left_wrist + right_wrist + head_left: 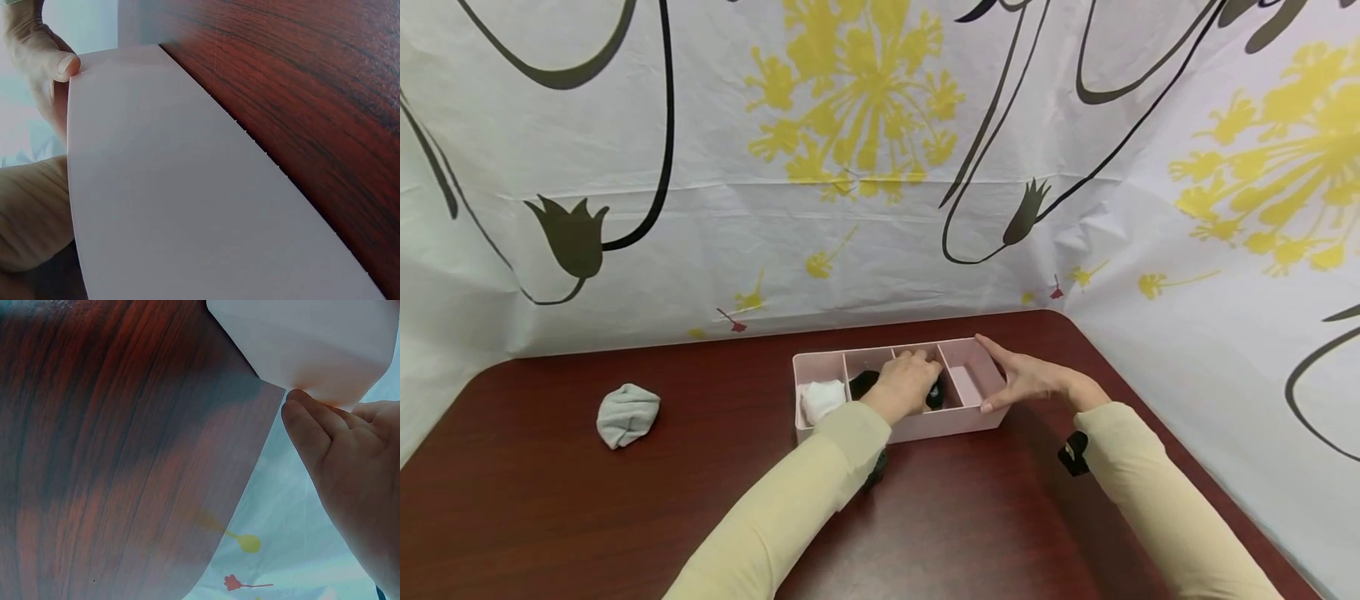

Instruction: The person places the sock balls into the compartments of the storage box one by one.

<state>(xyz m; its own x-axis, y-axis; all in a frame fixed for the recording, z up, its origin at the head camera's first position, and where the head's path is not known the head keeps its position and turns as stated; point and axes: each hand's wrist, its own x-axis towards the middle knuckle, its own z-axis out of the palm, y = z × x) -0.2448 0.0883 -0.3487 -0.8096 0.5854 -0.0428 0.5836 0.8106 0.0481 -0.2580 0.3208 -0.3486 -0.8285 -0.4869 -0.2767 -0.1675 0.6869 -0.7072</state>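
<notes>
A long pale pink box (902,428) with several compartments in a row stands on the table. My left hand (907,385) reaches down into the third compartment from the left, beside a black bundle (935,395); the box walls hide its fingertips, and I cannot tell whether they grip the bundle. The box's right end is held by my right hand (1030,379), thumb at the front corner and fingers at the far one. White folded cloth (822,400) fills the leftmost compartment, and another black bundle (863,383) lies in the second. The rightmost compartment shows its bare floor.
A grey folded cloth bundle (628,415) lies on the dark red wooden table (700,500), left of the box. White sheeting (715,208) printed with flowers hangs behind the table and along its right side.
</notes>
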